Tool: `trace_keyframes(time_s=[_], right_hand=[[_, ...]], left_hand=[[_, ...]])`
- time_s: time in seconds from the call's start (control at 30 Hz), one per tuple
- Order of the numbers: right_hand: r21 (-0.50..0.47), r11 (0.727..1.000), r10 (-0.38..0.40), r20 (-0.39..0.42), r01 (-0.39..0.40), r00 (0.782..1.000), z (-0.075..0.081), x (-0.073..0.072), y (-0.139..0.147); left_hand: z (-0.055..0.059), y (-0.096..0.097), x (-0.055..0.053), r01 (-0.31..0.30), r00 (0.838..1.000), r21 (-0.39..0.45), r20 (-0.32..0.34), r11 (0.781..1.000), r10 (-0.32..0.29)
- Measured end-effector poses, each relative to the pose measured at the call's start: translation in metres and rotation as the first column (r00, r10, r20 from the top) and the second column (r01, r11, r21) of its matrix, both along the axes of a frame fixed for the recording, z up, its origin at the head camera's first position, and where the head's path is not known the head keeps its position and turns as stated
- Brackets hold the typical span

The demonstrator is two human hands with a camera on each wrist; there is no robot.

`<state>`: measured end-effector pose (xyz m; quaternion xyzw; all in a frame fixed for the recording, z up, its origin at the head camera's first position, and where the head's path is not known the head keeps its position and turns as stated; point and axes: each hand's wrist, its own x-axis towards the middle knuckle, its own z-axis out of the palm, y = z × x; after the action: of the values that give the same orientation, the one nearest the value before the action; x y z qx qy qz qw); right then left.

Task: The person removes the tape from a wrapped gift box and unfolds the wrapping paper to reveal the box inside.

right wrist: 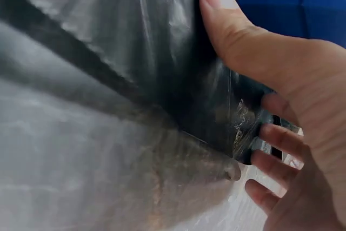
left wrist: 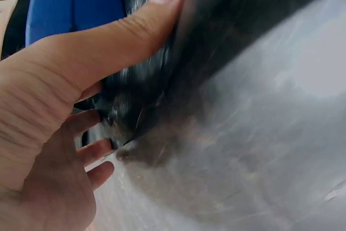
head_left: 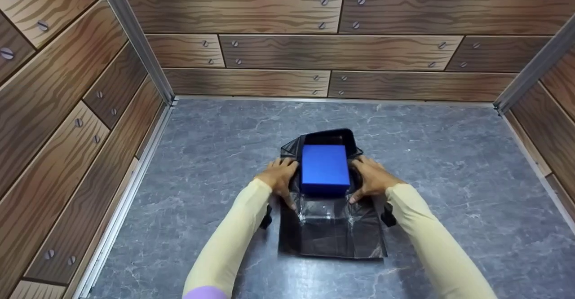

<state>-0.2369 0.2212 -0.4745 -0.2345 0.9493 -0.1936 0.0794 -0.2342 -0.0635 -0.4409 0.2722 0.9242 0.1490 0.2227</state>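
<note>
A blue rectangular box (head_left: pixel 325 166) sits on black plastic sheeting (head_left: pixel 330 240), its shiny flap spread toward the near side. Behind the box rises a black piece with a rounded rim (head_left: pixel 350 135); its lower part is hidden. On the box's left, my left hand (head_left: pixel 279 176) holds a fold of the plastic, thumb on top and fingers at the outer side. My right hand (head_left: pixel 373 178) does likewise on the right, its thumb (right wrist: pixel 227 17) against the plastic by the box. In the left wrist view the thumb (left wrist: pixel 143 28) lies along the sheeting's creased edge.
A grey marbled floor (head_left: pixel 215 155) surrounds the sheeting. Wood-patterned panels (head_left: pixel 278 52) stand at the back and both sides, with metal strips (head_left: pixel 139 43) at the corners. A dark wrist device (head_left: pixel 388 216) hangs under each forearm.
</note>
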Motion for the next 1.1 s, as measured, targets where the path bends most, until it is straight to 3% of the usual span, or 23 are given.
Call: trace_keyframes(time_s=[0.1, 0.13, 0.27, 0.47, 0.83, 0.97, 1.1], right_hand=[[0.021, 0.999, 0.024, 0.073, -0.026, 0.997, -0.032, -0.025, 0.018], [0.012, 0.998, 0.056, 0.083, -0.057, 0.995, -0.044, -0.034, 0.025], [-0.012, 0.998, 0.066, 0.095, -0.065, 0.993, -0.057, -0.045, 0.025], [-0.032, 0.997, 0.07, 0.067, -0.068, 0.995, -0.054, -0.053, 0.022], [-0.103, 0.991, 0.088, -0.004, -0.088, 0.996, -0.057, -0.07, 0.026], [-0.067, 0.995, 0.079, 0.008, -0.078, 0.997, -0.058, -0.074, 0.026], [-0.015, 0.998, 0.063, 0.0, -0.063, 0.998, -0.054, -0.076, 0.025]], left_hand=[[-0.053, 0.015, -0.033, -0.033, 0.994, -0.148, -0.104, 0.988, 0.017], [-0.065, 0.017, -0.041, -0.049, 0.991, -0.18, -0.128, 0.983, 0.026], [-0.078, 0.016, -0.052, -0.04, 0.993, -0.137, -0.117, 0.99, 0.024], [-0.075, 0.014, -0.058, -0.034, 0.998, -0.09, -0.058, 0.995, 0.028], [-0.071, 0.018, -0.08, -0.049, 0.995, -0.094, -0.088, 0.994, 0.041], [-0.071, 0.015, -0.084, -0.072, 0.996, -0.107, -0.069, 0.992, 0.064], [-0.069, 0.015, -0.088, -0.065, 0.994, -0.121, -0.099, 0.99, 0.053]])
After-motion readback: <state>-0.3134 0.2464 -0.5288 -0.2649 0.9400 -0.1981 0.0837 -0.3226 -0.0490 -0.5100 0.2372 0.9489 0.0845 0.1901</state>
